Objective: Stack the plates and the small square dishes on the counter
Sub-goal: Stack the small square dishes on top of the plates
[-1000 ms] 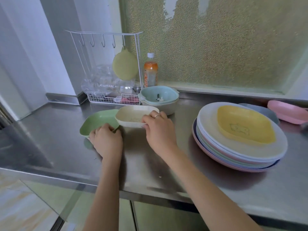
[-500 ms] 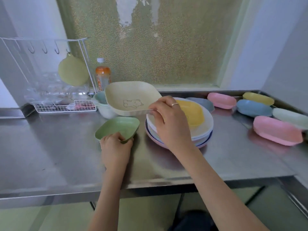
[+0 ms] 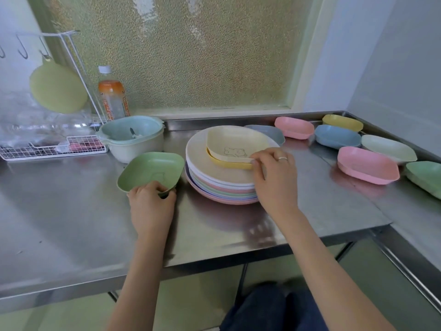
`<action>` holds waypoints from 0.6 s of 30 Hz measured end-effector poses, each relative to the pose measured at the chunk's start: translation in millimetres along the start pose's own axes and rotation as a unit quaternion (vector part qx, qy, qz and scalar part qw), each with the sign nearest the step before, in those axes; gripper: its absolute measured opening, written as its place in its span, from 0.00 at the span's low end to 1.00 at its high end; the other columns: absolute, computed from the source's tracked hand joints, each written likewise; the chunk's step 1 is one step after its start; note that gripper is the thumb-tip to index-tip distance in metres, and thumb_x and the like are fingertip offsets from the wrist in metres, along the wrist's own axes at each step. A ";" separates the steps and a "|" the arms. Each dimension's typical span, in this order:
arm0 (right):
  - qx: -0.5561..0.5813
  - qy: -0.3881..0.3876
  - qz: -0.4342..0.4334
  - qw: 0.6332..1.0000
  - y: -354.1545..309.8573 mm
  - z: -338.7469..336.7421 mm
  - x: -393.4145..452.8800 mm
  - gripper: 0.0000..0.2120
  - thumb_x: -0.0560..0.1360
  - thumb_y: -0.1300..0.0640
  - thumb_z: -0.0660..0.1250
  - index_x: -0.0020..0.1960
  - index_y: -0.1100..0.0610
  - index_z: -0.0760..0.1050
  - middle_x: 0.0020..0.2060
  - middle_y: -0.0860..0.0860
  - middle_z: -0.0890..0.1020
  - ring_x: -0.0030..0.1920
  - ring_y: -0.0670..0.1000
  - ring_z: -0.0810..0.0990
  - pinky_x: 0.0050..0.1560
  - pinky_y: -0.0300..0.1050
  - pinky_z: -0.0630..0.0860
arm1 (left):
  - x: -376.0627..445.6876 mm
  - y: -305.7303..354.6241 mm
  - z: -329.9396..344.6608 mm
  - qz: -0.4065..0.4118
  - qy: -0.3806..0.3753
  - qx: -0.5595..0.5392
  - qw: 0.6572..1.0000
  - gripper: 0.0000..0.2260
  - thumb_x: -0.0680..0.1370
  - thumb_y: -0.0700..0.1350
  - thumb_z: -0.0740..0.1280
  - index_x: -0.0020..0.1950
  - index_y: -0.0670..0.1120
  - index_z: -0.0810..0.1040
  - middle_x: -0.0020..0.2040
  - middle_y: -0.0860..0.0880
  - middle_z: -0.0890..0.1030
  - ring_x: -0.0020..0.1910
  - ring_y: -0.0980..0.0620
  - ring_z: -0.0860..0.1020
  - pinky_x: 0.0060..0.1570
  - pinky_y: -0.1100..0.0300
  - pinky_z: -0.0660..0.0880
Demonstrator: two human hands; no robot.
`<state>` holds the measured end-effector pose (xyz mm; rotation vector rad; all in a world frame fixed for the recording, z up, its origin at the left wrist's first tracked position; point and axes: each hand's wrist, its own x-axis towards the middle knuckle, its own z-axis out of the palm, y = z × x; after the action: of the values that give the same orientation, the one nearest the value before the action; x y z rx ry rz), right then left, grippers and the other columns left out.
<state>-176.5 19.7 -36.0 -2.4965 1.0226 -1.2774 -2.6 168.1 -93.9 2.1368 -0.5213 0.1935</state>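
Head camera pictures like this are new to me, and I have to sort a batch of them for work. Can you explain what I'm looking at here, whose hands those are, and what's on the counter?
There is no machine here. A person wears a wide-angle camera on the head, so you look down along their own arms at a steel counter.

The left hand grips the near edge of a green square dish, tilted beside a stack of round plates. The right hand pinches the rim of a cream square dish with a bear drawing, which sits nested in a yellow dish on top of that stack.

To the right, more small dishes in pink, blue, yellow, cream and green lie unstacked. At the back left stand a pale lidded pot, an orange-capped bottle and a wire rack.
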 end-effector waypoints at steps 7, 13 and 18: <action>-0.001 -0.034 0.019 0.999 -3.8 7.2 -5.0 0.10 0.77 0.52 0.59 0.49 0.55 0.77 0.55 0.53 0.79 0.60 0.57 0.71 0.57 0.56 0.71 | -4.6 6.0 -4.6 0.000 0.009 -0.006 1.000 0.05 0.71 0.42 0.70 0.43 0.42 0.79 0.45 0.41 0.79 0.57 0.41 0.70 0.49 0.53 0.69; 0.007 -0.040 0.000 0.999 -11.1 6.0 0.4 0.10 0.78 0.50 0.60 0.52 0.50 0.77 0.64 0.50 0.76 0.70 0.54 0.67 0.68 0.58 0.60 | -6.2 10.8 -6.4 -0.003 0.015 -0.012 1.000 0.05 0.72 0.41 0.70 0.45 0.41 0.79 0.47 0.40 0.79 0.59 0.41 0.69 0.48 0.55 0.68; -0.008 -0.073 -0.024 0.997 -22.2 9.0 6.5 0.07 0.78 0.56 0.60 0.47 0.50 0.77 0.50 0.46 0.82 0.58 0.53 0.75 0.65 0.52 0.57 | -6.4 11.6 -6.6 0.002 0.033 -0.018 0.999 0.07 0.72 0.41 0.70 0.46 0.39 0.79 0.47 0.38 0.79 0.59 0.41 0.69 0.47 0.57 0.65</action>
<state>-155.8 30.9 -28.0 -2.5978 0.9485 -1.0849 -13.0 169.5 -83.5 2.0866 -0.4882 0.2537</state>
